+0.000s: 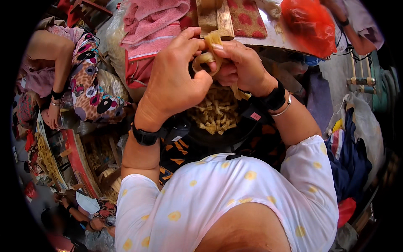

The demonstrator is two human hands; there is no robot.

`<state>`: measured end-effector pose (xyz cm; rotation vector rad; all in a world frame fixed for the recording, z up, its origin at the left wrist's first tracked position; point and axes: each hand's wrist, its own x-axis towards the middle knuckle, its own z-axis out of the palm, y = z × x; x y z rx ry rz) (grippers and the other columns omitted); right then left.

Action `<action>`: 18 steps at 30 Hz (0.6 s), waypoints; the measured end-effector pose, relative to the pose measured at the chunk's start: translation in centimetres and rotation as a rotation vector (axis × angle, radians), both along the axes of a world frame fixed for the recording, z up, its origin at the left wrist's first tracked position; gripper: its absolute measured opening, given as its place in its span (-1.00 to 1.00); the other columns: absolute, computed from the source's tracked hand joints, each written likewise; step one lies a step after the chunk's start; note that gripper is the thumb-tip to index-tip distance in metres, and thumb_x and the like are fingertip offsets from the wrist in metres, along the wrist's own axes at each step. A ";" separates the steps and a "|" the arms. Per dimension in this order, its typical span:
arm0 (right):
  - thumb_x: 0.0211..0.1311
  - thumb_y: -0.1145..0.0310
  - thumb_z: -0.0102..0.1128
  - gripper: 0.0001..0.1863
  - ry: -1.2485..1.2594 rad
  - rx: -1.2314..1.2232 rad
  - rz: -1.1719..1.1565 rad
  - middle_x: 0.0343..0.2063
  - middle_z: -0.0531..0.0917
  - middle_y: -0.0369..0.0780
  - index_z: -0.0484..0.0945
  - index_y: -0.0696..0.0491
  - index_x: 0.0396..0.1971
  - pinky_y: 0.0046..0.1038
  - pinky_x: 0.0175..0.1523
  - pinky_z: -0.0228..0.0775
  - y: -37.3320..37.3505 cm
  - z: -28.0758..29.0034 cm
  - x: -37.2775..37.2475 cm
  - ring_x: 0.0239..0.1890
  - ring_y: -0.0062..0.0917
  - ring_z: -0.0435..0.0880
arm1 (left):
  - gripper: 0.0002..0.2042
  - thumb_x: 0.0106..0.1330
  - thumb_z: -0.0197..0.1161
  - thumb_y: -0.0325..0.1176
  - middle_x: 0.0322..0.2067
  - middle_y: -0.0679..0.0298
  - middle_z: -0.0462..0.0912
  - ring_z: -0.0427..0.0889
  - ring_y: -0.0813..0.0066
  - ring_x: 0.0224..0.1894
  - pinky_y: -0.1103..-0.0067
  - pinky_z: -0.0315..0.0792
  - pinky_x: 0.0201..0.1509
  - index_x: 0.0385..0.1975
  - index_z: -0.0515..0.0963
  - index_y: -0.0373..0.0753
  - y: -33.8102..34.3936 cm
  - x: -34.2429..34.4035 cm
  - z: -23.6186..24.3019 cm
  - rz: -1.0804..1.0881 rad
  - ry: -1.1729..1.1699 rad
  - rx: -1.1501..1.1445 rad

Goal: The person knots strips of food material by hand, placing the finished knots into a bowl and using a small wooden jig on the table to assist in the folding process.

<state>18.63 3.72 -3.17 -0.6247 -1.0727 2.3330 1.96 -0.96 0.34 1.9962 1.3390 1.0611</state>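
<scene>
A pale yellow, soft strip, which looks like bean curd skin, is bent into a loop between my hands. My left hand is closed on the loop's left side, with fingers curled around it. From the other side, my right hand pinches the strip between thumb and fingers, and a loose tail hangs below that hand. Many knotted yellow pieces lie beneath in a dark round basin near my lap. My hands hide part of the pile and of the loop.
Ahead are a pink towel, a wooden block and a red plastic bag on a board. A person's arm is at left, beside wooden frames. Dark blue cloth lies right. Other people sit at lower left and far right.
</scene>
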 end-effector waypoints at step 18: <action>0.16 0.35 0.14 -0.78 -0.209 0.714 -0.072 -0.47 0.60 -0.31 0.52 0.18 -0.27 -0.78 -0.47 0.18 0.2 1.4 1.4 -0.48 -0.81 0.45 | -0.94 -0.03 0.08 -0.49 -0.75 0.19 0.41 0.34 0.52 -0.70 0.60 0.27 -0.60 -0.64 0.41 -0.33 0.6 0.1 -1.8 0.080 -0.232 -0.071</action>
